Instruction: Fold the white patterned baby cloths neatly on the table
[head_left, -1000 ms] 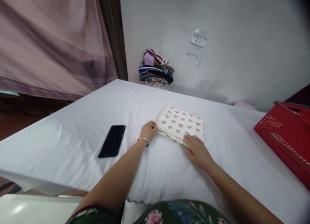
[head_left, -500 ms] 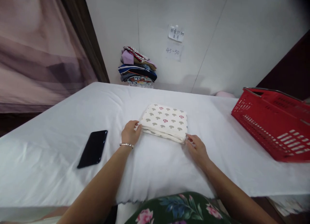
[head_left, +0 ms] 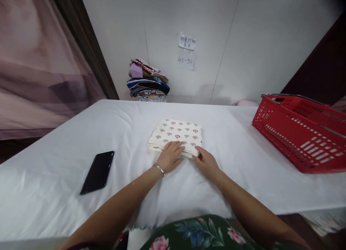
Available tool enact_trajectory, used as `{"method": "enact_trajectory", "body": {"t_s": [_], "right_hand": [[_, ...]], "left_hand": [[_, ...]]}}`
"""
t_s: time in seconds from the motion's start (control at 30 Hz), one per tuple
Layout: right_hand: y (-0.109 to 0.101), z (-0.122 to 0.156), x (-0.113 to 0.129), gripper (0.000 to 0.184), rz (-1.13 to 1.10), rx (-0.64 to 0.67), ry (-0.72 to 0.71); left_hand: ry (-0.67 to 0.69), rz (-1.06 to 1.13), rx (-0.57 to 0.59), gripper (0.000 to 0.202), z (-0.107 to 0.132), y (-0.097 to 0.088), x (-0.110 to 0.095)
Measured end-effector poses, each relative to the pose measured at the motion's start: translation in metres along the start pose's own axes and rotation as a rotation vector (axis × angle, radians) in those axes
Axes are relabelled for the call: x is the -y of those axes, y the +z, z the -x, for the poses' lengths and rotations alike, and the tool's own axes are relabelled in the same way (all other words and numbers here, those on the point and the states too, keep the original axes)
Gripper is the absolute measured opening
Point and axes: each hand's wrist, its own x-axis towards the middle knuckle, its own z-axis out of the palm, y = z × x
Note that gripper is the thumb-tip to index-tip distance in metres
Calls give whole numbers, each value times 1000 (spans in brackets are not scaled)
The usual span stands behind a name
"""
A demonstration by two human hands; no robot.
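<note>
A folded white cloth (head_left: 180,129) with grey and red mushroom prints lies flat in the middle of the table. My left hand (head_left: 170,158), a bracelet at its wrist, rests palm down across the cloth's front edge, fingers stretched over the top layer. At the front right corner, my right hand (head_left: 207,164) pinches the cloth between thumb and fingers. Part of the front fold is hidden under the left hand.
Left of my arm lies a black phone (head_left: 97,172). A red plastic basket (head_left: 286,134) stands at the right. Behind the table, a pile of folded fabrics (head_left: 148,80) leans near the wall, below two paper notes (head_left: 186,42). White cloth covers the table (head_left: 129,134).
My left hand has moved right, from the cloth's left front corner to the middle of its front edge. My right hand has closed on the right corner. The view has shifted slightly.
</note>
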Motion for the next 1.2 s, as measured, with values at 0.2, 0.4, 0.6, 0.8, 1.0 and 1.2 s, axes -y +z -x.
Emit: {"method": "enact_trajectory", "body": {"t_s": [0.2,0.4,0.6,0.8,1.0,1.2], "right_hand": [[9,6,-9,52,-174,-39,-5],[8,7,-14,52,-524,-97,40],[8,-7,-27,46,-706,-203,198],[5,-12,-29,54,-794,-72,438],[2,-12,-19,60,-935,22,529],[-3,-13,-17,67,-1042,87,498]], "left_hand": [[-14,107,-12,36,-25,17,-30],[-42,111,6,45,-29,25,-38],[-208,215,-75,29,-35,26,-33],[-296,218,-88,20,-39,26,-44],[-143,67,-50,30,-30,36,-49],[-132,-18,-61,53,-27,37,-49]]}}
